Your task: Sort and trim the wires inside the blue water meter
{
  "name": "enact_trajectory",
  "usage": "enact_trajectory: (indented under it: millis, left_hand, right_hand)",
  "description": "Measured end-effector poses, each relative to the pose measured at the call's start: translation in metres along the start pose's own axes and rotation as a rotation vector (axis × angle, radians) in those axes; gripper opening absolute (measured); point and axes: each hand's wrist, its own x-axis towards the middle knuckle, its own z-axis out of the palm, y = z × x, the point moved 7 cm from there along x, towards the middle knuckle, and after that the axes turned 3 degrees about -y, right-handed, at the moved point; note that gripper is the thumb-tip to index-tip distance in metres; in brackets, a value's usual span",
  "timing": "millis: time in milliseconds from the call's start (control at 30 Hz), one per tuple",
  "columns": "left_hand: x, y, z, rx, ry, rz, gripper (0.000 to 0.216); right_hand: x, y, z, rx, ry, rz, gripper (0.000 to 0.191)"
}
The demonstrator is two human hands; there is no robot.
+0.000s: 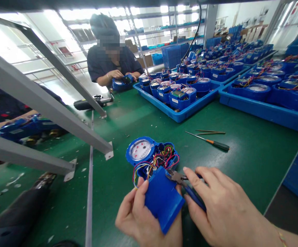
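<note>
My left hand (141, 212) grips a blue plastic cover (161, 199) between thumb and fingers, tilted up toward me. In my right hand (223, 202) is a pair of diagonal cutters (194, 195), its jaws touching the upper right edge of the cover. Just behind them on the green table lies a blue water meter (140, 150) with a round white dial. Its housing stands uncovered beside the dial, and red, yellow, blue and white wires (168, 154) spill out of it toward the cover. Whether the jaws close on anything is too small to tell.
A screwdriver (215, 144) and brass-coloured tweezers (212, 132) lie to the right. Blue trays (178, 116) of similar meters stand behind. Grey metal struts (72, 123) rise at the left, near a dark power tool (17, 212). Across the table a co-worker (108, 58) handles another meter.
</note>
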Motion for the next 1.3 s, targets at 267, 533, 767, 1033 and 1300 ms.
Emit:
enact_trajectory:
  millis: [267, 533, 767, 1033, 1300]
  left_hand:
    - [0.002, 0.001, 0.002, -0.013, 0.001, 0.021, 0.071]
    - [0.003, -0.002, 0.0, 0.006, 0.012, -0.026, 0.07]
    - [0.003, 0.0, 0.0, -0.02, 0.026, -0.004, 0.072]
    - [0.003, -0.005, 0.003, 0.005, 0.004, -0.059, 0.071]
    - [0.006, -0.003, 0.001, 0.007, 0.001, -0.007, 0.073]
  right_hand:
    - [0.006, 0.0, -0.005, 0.07, 0.007, 0.018, 0.042]
    - [0.006, 0.004, 0.009, 0.317, -0.23, 0.033, 0.04]
    - [-0.002, 0.013, 0.003, 0.232, -0.065, 0.097, 0.04]
    - [0.0, 0.007, -0.005, 0.125, 0.085, 0.024, 0.046]
    - [0.001, 0.001, -0.004, 0.038, 0.115, -0.03, 0.046]
